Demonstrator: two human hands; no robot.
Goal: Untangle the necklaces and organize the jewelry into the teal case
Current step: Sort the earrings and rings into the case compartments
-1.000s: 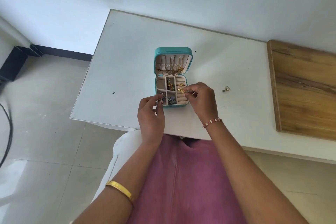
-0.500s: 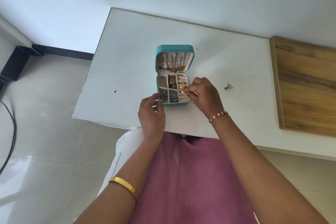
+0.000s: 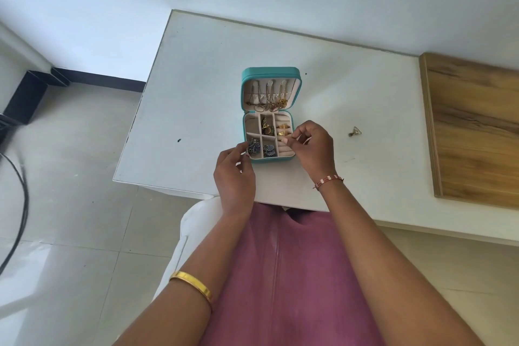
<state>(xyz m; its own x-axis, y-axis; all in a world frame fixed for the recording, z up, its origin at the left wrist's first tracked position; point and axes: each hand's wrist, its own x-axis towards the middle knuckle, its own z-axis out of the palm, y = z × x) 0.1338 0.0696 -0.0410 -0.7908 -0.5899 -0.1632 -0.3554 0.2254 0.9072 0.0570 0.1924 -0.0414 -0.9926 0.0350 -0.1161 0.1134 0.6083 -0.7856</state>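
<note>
Both forearms reaching forward, bare, a gold bangle [image 3: 193, 284] on the left, a red-and-white thread band [image 3: 328, 180] on the right. Left hand [image 3: 234, 177] fingers loosely curled, tips forward. Right hand [image 3: 310, 147] fingers curled, thumb and forefinger meeting in a fine pinching grip.

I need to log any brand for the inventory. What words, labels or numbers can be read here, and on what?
None: no readable text on the teal case, the jewelry inside it, the white table, the wooden board or the small loose piece on the table.
</note>
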